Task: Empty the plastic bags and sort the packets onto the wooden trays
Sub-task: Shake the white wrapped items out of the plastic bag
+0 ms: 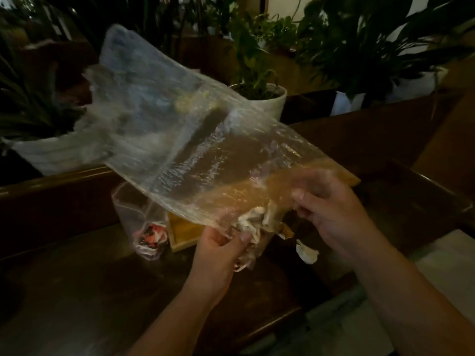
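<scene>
A large clear plastic bag is held up over the dark table, its closed end raised to the upper left and its mouth low at the centre. My left hand pinches the bag's lower edge, where crumpled white and brown packets bunch at the mouth. My right hand grips the mouth's right edge with curled fingers. One white packet is just below the mouth, above the table. A second clear bag with red and white packets stands on the table beside a wooden tray, which the raised bag mostly hides.
A dark wooden table lies under the hands, with a raised wooden ledge behind it. White plant pots and leafy plants line the back. A pale surface sits at the lower right.
</scene>
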